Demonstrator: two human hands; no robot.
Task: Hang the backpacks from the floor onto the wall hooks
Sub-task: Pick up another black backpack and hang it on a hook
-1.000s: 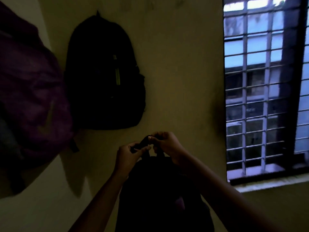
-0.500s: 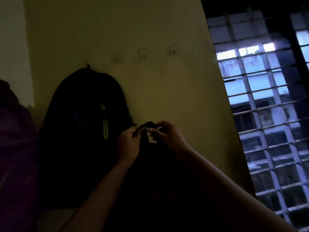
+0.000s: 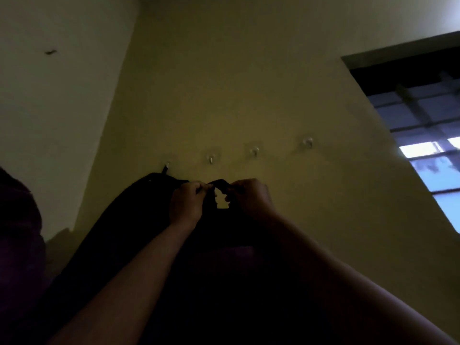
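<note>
I hold a dark backpack [image 3: 224,245] up against the yellow wall. Its top loop [image 3: 219,183] is stretched between my hands: my left hand [image 3: 186,202] pinches the loop's left end and my right hand [image 3: 249,197] pinches its right end. The loop sits just below a row of small metal hooks. Three of them are bare: one [image 3: 211,159] right above the loop, another [image 3: 254,151] and a third [image 3: 308,142] further right. A black backpack [image 3: 119,232] hangs from the leftmost hook [image 3: 166,166]. A purple backpack [image 3: 17,232] hangs at the far left.
A barred window [image 3: 428,145] is set into the wall at the right. A pale side wall [image 3: 62,95] meets the yellow wall at a corner on the left. The room is dim.
Both hands have raised the backpack's loop up the wall, close under the hooks. The camera has tilted up, so the hooks and the wall above them fill more of the view.
</note>
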